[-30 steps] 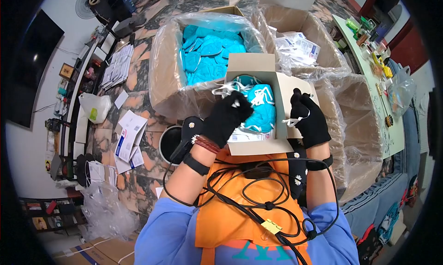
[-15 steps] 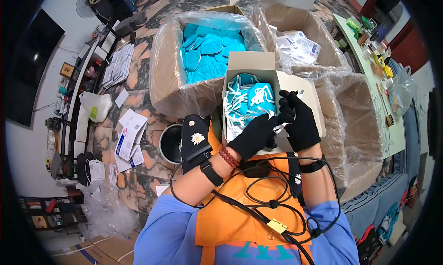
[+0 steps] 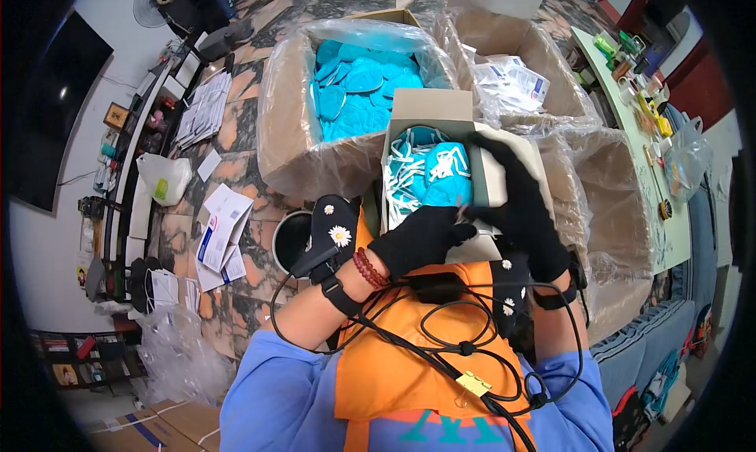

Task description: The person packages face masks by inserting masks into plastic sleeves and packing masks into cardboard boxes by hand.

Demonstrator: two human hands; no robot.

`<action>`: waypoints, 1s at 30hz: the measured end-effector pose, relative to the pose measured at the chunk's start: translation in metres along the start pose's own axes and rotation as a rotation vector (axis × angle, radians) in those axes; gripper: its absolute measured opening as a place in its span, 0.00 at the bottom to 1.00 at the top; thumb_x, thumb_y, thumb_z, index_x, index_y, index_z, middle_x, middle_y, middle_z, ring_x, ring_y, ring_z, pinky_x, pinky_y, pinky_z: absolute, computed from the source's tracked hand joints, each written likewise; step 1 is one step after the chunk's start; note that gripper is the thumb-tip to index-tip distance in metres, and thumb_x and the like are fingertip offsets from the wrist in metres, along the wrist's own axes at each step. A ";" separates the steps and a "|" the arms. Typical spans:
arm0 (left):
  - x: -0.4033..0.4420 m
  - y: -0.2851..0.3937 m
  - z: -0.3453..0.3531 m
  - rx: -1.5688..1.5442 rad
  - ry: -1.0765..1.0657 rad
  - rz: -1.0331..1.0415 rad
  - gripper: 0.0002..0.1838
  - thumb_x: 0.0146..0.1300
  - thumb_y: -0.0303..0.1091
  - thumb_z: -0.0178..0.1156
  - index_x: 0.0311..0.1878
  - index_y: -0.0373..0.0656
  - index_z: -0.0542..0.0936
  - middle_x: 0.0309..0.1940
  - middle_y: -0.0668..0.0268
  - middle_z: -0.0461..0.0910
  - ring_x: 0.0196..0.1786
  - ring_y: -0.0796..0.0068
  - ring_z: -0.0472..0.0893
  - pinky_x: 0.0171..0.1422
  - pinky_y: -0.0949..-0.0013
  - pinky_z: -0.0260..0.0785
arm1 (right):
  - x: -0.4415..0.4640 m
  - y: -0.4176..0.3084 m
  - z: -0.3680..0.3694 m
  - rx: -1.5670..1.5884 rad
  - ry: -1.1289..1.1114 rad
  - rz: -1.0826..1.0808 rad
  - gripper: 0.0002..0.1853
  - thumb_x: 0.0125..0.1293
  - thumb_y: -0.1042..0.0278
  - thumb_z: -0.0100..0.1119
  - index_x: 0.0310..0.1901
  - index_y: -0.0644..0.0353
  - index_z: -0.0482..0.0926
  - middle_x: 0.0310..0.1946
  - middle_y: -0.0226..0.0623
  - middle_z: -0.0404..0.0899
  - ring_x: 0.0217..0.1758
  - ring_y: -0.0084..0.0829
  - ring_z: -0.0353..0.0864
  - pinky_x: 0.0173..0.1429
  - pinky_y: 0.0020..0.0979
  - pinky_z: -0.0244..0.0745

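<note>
A small open carton (image 3: 432, 107) is in front of me, with teal masks (image 3: 449, 190) and a tangle of white straps (image 3: 405, 168) inside. My left hand (image 3: 421, 238), in a black glove, lies over the carton's near edge; its fingers are curled together, and what is between them is too small to make out. My right hand (image 3: 524, 212), also gloved in black, spreads its thumb and fingers wide over the carton's right flap (image 3: 492, 172). The right thumb reaches close to the left fingertips.
Behind the carton, a large plastic-lined box (image 3: 295, 157) holds many teal masks. Another lined box (image 3: 555, 78) holds white printed packets (image 3: 512, 82). A dark bucket (image 3: 291, 235) stands at the left. Black cables (image 3: 441, 357) loop across my lap.
My left hand has moved slightly left from my right hand. The right hand's fingers have spread apart, and the white strap seen at them is no longer visible there.
</note>
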State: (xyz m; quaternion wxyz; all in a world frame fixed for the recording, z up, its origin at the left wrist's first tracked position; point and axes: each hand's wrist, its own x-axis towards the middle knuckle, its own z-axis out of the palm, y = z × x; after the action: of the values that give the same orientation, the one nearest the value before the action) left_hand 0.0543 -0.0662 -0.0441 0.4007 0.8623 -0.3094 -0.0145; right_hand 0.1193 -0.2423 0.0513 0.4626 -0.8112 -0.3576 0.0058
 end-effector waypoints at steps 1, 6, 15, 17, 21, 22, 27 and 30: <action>0.001 0.009 -0.008 -0.052 0.037 0.043 0.21 0.54 0.25 0.61 0.55 0.38 0.77 0.42 0.51 0.79 0.43 0.55 0.82 0.45 0.60 0.75 | 0.000 -0.005 0.008 0.101 -0.153 -0.029 0.46 0.47 0.64 0.78 0.68 0.58 0.66 0.66 0.41 0.69 0.69 0.37 0.68 0.71 0.37 0.63; 0.000 0.018 -0.028 -0.094 0.057 -0.073 0.17 0.61 0.28 0.56 0.53 0.34 0.78 0.44 0.51 0.81 0.45 0.58 0.82 0.45 0.65 0.76 | -0.012 0.007 0.028 0.339 -0.460 0.260 0.41 0.49 0.68 0.75 0.67 0.57 0.68 0.60 0.36 0.75 0.62 0.33 0.74 0.63 0.34 0.71; -0.032 0.018 -0.039 0.055 -0.055 -0.038 0.11 0.61 0.28 0.57 0.46 0.39 0.80 0.39 0.55 0.81 0.42 0.55 0.81 0.46 0.62 0.75 | -0.044 0.014 0.019 0.350 -0.706 0.538 0.22 0.68 0.61 0.59 0.59 0.65 0.74 0.45 0.45 0.83 0.46 0.31 0.81 0.51 0.32 0.74; -0.035 0.025 -0.038 0.120 -0.074 0.051 0.12 0.65 0.27 0.55 0.49 0.36 0.79 0.43 0.55 0.80 0.45 0.60 0.81 0.47 0.65 0.75 | -0.048 0.003 0.017 0.468 -0.522 0.441 0.25 0.66 0.59 0.61 0.61 0.64 0.73 0.51 0.44 0.81 0.53 0.29 0.78 0.59 0.31 0.71; -0.043 0.035 0.001 -0.909 0.054 -0.422 0.09 0.70 0.33 0.53 0.45 0.39 0.79 0.38 0.62 0.81 0.40 0.75 0.81 0.39 0.72 0.74 | -0.050 -0.041 0.019 0.662 -0.289 0.392 0.34 0.63 0.46 0.59 0.63 0.66 0.73 0.61 0.41 0.75 0.58 0.34 0.78 0.64 0.34 0.68; -0.042 0.053 0.001 -1.296 0.226 -0.625 0.11 0.72 0.35 0.53 0.45 0.38 0.80 0.39 0.62 0.81 0.37 0.78 0.81 0.36 0.74 0.74 | -0.060 -0.037 0.024 0.661 -0.235 0.397 0.33 0.63 0.43 0.59 0.55 0.68 0.79 0.48 0.42 0.83 0.49 0.35 0.83 0.56 0.32 0.74; -0.048 0.081 -0.034 -0.747 -0.102 -0.019 0.13 0.68 0.37 0.57 0.49 0.38 0.77 0.41 0.56 0.80 0.39 0.61 0.80 0.44 0.64 0.72 | -0.067 -0.074 -0.011 0.788 -0.373 0.207 0.24 0.67 0.47 0.59 0.34 0.66 0.81 0.26 0.38 0.80 0.28 0.31 0.79 0.35 0.33 0.73; -0.062 0.092 -0.036 -0.461 0.053 0.268 0.10 0.67 0.38 0.59 0.40 0.39 0.79 0.31 0.61 0.78 0.32 0.65 0.79 0.36 0.64 0.71 | -0.073 -0.080 -0.020 1.002 -0.466 0.184 0.26 0.69 0.48 0.56 0.28 0.68 0.79 0.21 0.42 0.77 0.25 0.38 0.78 0.34 0.39 0.72</action>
State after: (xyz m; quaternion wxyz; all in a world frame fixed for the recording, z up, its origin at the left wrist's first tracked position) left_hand -0.0336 -0.0526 0.0308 0.5928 0.6997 -0.3987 -0.0089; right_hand 0.0260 -0.2751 0.0994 0.6980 -0.4973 -0.3314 0.3946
